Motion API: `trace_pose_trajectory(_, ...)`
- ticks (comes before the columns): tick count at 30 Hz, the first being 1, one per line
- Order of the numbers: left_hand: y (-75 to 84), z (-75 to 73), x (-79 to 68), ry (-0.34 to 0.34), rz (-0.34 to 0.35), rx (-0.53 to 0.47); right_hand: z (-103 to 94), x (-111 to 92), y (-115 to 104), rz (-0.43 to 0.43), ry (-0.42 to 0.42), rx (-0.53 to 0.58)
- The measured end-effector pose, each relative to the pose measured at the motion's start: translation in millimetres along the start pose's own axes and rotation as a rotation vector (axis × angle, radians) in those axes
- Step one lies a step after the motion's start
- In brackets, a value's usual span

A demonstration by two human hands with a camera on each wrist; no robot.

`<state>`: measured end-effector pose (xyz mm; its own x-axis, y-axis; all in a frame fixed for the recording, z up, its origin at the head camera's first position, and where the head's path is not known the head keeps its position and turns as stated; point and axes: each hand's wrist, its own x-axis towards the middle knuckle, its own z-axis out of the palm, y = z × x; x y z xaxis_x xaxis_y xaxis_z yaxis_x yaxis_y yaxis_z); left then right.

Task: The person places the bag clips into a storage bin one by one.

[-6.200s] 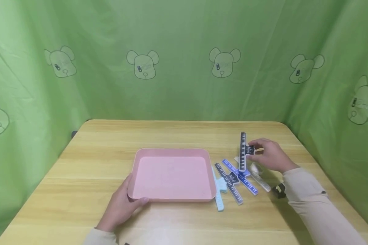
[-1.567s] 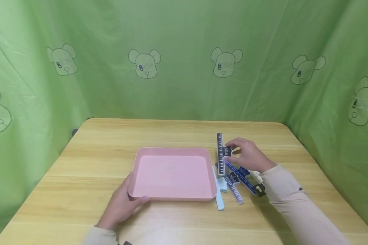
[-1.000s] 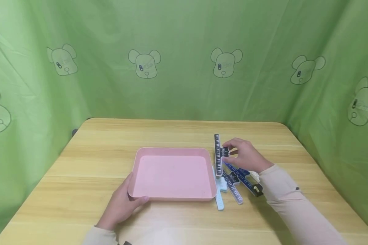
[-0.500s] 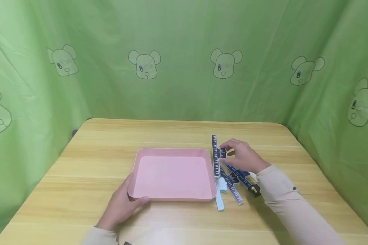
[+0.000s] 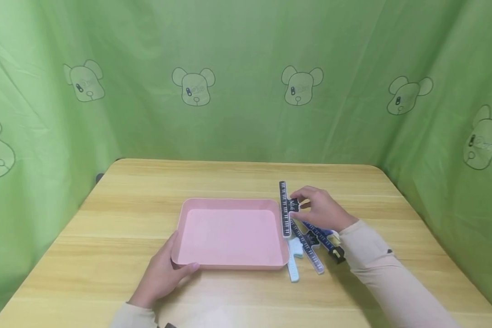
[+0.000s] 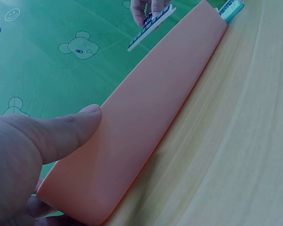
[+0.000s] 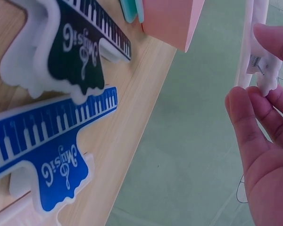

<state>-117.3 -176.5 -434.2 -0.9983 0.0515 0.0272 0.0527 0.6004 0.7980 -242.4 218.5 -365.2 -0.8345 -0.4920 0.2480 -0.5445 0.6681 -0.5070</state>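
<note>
While pinching tray (image 5: 231,237) in left hand (image 5: 160,274), black clip (image 5: 284,212) in right hand (image 5: 321,209), faces light-blue clip (image 5: 293,259), second black clip (image 5: 309,245), blue clip (image 5: 321,236) right of tray.

In the head view, most fingers of the left hand (image 5: 157,275) are hidden by the tray (image 5: 229,239). The lettering on the held clip (image 5: 284,212) is too small to read clearly. The tray partly hides the pale blue clip (image 5: 294,264); the right hand (image 5: 321,209) covers the far end of the blue clip (image 5: 319,234), and a black block (image 5: 337,255) its near end. Both sleeves (image 5: 373,246) and the worktop (image 5: 246,300) run off the bottom. The left wrist view hides the tray's inside and crops the right hand. In the right wrist view, the top edge cuts the held clip and black clip (image 7: 78,52), the left edge the blue one.
</note>
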Motion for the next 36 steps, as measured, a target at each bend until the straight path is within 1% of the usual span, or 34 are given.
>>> trace_pose_trajectory(4,-0.9,0.0,-0.4,-0.001,0.006,0.002,2.5,2,-1,-0.005,-0.006,0.003)
trace_pose_trajectory(11,-4.6,3.3,1.2,-0.001,-0.010,0.004,6.2,3,-4,-0.008,-0.017,0.010)
trace_pose_trajectory(17,-3.1,2.0,1.5,0.002,-0.005,0.007,8.8,7,-8,0.006,-0.021,-0.008)
trace_pose_trajectory(22,-2.7,2.1,0.9,0.000,-0.012,0.011,12.6,7,-10,0.015,-0.029,0.008)
trace_pose_trajectory(36,-0.5,0.0,0.1,0.000,-0.008,0.027,17.9,9,-13,0.012,-0.045,-0.014)
